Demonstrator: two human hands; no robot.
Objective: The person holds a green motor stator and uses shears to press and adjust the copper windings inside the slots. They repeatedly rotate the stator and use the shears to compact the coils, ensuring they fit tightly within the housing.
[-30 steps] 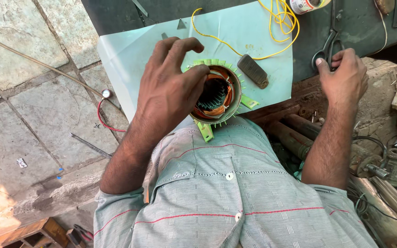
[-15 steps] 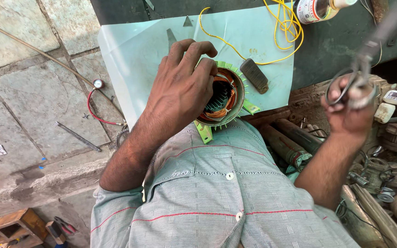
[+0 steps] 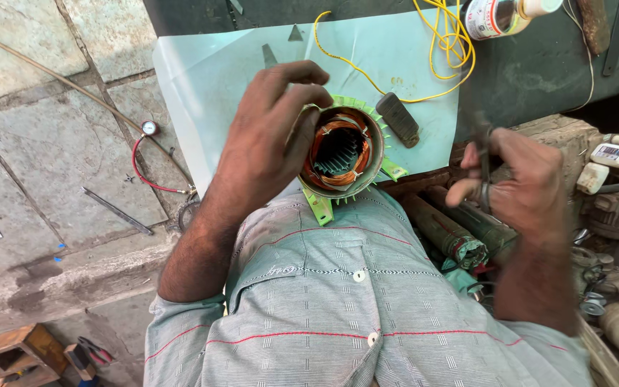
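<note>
While a pale plastic sheet (image 3: 410, 72) covers the workbench's near edge, the green motor stator (image 3: 342, 154) stands at that edge; left hand (image 3: 270, 147) grips its rim; right hand (image 3: 521, 186), beyond the corner, clasps scissors (image 3: 483, 154).

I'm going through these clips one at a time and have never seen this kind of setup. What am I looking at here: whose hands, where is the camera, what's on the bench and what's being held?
There is no machine here: a person works with bare hands, and one camera on their head looks down over their striped shirt. The left hand grips the rim of a green motor stator, a round finned shell with copper wire coils inside. It rests on a pale plastic sheet spread over the bench. The right hand holds dark scissors, blurred, off to the side of the bench. Also on the sheet are a dark flat block and loose yellow wire. A white bottle stands at the top edge.
</note>
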